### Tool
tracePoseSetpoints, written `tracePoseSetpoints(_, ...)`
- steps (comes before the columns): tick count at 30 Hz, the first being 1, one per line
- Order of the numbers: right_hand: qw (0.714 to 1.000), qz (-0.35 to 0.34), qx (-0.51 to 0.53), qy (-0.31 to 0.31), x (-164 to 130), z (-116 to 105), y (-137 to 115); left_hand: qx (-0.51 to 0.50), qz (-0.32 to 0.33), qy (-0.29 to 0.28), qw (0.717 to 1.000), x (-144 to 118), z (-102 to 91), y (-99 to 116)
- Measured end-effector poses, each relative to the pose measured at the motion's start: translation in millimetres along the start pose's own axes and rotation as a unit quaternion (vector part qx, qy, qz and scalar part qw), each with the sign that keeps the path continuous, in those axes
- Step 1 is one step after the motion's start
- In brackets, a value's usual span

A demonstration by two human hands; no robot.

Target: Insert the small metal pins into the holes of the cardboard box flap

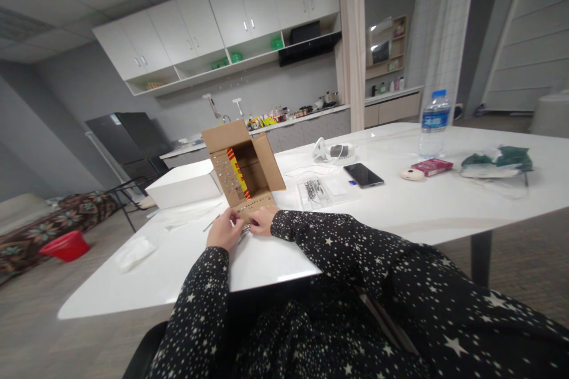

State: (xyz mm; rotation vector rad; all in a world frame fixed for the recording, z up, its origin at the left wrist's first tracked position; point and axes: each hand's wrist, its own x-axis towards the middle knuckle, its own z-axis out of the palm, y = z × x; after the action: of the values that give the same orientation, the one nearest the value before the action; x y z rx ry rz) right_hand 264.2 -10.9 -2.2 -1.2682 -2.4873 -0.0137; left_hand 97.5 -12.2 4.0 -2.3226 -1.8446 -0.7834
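Note:
An open cardboard box (222, 176) stands on the white table, its opening facing me and its flaps spread. Small pale dots cover its left side, and a row of dark dots runs along the lower front flap (260, 204). My left hand (225, 229) is at the left of this flap, fingers curled together. From the right, my right hand (264, 220) lies against the flap's front edge with its fingers bent closed. Some thin shiny metal pieces (245, 230) show between the hands. What either hand's fingertips hold is too small to make out.
Right of the box lie a clear plastic case (315, 192) of dark slim pieces and a black phone (363, 174). Farther right are a water bottle (434, 124), a red pack (432, 167) and a green-white bundle (495, 163). A white box (183, 185) and crumpled tissue (134, 253) are left.

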Motion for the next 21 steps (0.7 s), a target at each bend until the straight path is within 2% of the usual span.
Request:
tracePoseSetpoints(6,1.0,0.003,0.006,0.009,1.0,2.4,0.9,-0.036,-0.008,0.03,0.999,-0.6,-3.1,2.9)
tracePoseSetpoints(11,1.0,-0.012,0.01,0.021,1.8,5.2,3.0,-0.066,-0.014,0.084,0.994,-1.3,-4.7,5.7)
tracePoseSetpoints(16,1.0,-0.002,0.0,0.01,2.2,6.5,3.4,-0.088,0.012,0.143,0.986,-1.9,-5.5,7.2)
tracePoseSetpoints(21,1.0,0.002,0.005,0.012,1.9,4.7,2.6,-0.07,0.013,0.15,0.986,-1.7,-4.1,4.9)
